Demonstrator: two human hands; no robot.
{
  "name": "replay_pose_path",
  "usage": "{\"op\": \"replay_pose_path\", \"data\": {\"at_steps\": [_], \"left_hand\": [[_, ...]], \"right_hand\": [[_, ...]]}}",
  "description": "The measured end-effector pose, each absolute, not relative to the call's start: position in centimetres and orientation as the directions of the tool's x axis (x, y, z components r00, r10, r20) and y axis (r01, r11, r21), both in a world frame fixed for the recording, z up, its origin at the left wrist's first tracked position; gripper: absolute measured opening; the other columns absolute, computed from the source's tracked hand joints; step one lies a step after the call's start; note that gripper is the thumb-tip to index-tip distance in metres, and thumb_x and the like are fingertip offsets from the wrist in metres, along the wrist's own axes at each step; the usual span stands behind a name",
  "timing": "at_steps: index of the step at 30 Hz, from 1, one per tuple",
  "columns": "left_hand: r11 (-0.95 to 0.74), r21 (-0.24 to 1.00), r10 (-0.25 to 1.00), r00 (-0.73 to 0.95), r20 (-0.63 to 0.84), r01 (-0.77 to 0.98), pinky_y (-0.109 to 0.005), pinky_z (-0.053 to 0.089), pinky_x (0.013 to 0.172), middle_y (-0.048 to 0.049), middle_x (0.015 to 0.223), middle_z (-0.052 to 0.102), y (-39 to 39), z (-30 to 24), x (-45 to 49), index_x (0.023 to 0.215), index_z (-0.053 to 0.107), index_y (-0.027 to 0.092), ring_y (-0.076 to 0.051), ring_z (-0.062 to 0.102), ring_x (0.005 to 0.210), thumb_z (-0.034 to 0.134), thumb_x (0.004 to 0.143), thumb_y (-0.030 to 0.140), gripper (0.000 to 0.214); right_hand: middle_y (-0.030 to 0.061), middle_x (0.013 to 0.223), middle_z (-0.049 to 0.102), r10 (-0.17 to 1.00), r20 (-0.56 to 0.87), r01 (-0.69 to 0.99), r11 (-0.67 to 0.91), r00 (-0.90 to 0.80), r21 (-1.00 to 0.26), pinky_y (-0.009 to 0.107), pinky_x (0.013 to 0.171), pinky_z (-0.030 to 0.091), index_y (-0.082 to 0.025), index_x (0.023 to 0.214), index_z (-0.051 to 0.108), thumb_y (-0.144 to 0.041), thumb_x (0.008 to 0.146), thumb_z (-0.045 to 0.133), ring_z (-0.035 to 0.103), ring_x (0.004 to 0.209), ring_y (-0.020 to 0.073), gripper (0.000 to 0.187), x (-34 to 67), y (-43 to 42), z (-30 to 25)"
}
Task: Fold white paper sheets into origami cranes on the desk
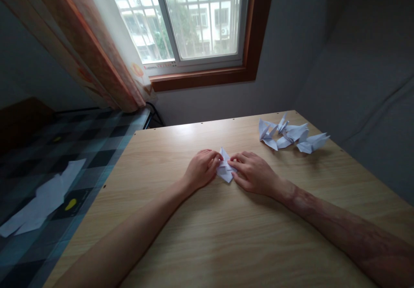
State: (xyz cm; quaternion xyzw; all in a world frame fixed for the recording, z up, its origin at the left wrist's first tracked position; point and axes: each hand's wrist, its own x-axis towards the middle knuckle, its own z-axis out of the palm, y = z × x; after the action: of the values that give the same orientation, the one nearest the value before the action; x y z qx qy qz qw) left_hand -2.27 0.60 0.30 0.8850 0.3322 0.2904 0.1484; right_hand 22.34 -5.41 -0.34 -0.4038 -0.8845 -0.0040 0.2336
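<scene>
Left hand [204,167] pinches folded white paper [225,175]; right hand [254,172] touches its right side, grip unclear; origami cranes [293,134] lie right of it.

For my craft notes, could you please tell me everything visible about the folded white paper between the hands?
The folded white paper looks thin and matte, with creased layers, one sharp tip facing away from the person and a blunter corner facing them. It lies on the wood-grain tabletop. The left grip touches its left side, the right grip its right; fingers hide part of its outline.
</scene>
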Motion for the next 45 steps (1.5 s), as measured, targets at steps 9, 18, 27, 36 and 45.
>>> {"op": "replay_pose_path", "data": {"at_steps": [9,18,27,36,45], "left_hand": [[-0.758,0.411,0.644,0.679,0.353,0.505,-0.046,0.053,0.121,-0.0142,0.149,0.068,1.8,-0.9,-2.6,0.138,0.065,0.021,-0.028,0.065,0.138,0.058,0.107,0.027,0.032],[-0.716,0.260,0.696,0.688,0.206,0.648,-0.053,0.031,0.138,-0.0167,0.175,0.045,1.6,-1.1,-2.8,0.167,0.046,0.017,-0.029,0.042,0.165,0.045,0.114,0.048,0.062],[-0.721,0.299,0.687,0.700,0.193,0.625,-0.055,0.034,0.137,-0.0116,0.174,0.048,2.0,-0.9,-3.1,0.163,0.054,0.020,-0.028,0.043,0.165,0.039,0.115,0.036,0.053],[-0.695,0.465,0.714,0.608,0.348,0.549,-0.049,0.057,0.115,-0.0106,0.143,0.074,2.2,-0.5,-3.0,0.115,0.075,0.025,-0.028,0.072,0.130,0.073,0.100,0.037,0.020],[-0.762,0.479,0.629,0.676,0.384,0.437,-0.045,0.058,0.106,-0.0068,0.122,0.083,2.6,-0.6,-2.8,0.108,0.082,0.026,-0.025,0.077,0.112,0.068,0.104,0.034,0.016]], "right_hand": [[0.0140,0.128,0.075,0.708,0.440,0.706,0.678,-0.553,-0.204,0.051,0.103,0.057,-0.021,0.132,0.073,-0.025,0.101,0.068,0.068,0.116,0.0335,0.031,22.6,-5.2,-0.7],[0.0141,0.150,0.072,0.705,0.476,0.646,0.695,-0.526,-0.315,0.056,0.118,0.056,-0.023,0.147,0.069,-0.022,0.099,0.070,0.066,0.140,0.0344,0.048,23.0,-4.7,-1.6],[0.0146,0.144,0.072,0.715,0.446,0.657,0.687,-0.538,-0.309,0.055,0.110,0.057,-0.025,0.145,0.070,-0.025,0.101,0.070,0.068,0.127,0.0347,0.043,23.0,-4.7,-1.2],[0.0120,0.125,0.073,0.696,0.452,0.586,0.716,-0.558,-0.379,0.049,0.102,0.057,-0.027,0.144,0.072,-0.023,0.107,0.061,0.067,0.116,0.0305,0.039,23.4,-4.7,-0.8],[0.0111,0.134,0.073,0.694,0.485,0.623,0.709,-0.532,-0.331,0.051,0.108,0.055,-0.027,0.123,0.078,-0.026,0.108,0.067,0.065,0.123,0.0309,0.018,23.4,-4.4,-1.3]]}}
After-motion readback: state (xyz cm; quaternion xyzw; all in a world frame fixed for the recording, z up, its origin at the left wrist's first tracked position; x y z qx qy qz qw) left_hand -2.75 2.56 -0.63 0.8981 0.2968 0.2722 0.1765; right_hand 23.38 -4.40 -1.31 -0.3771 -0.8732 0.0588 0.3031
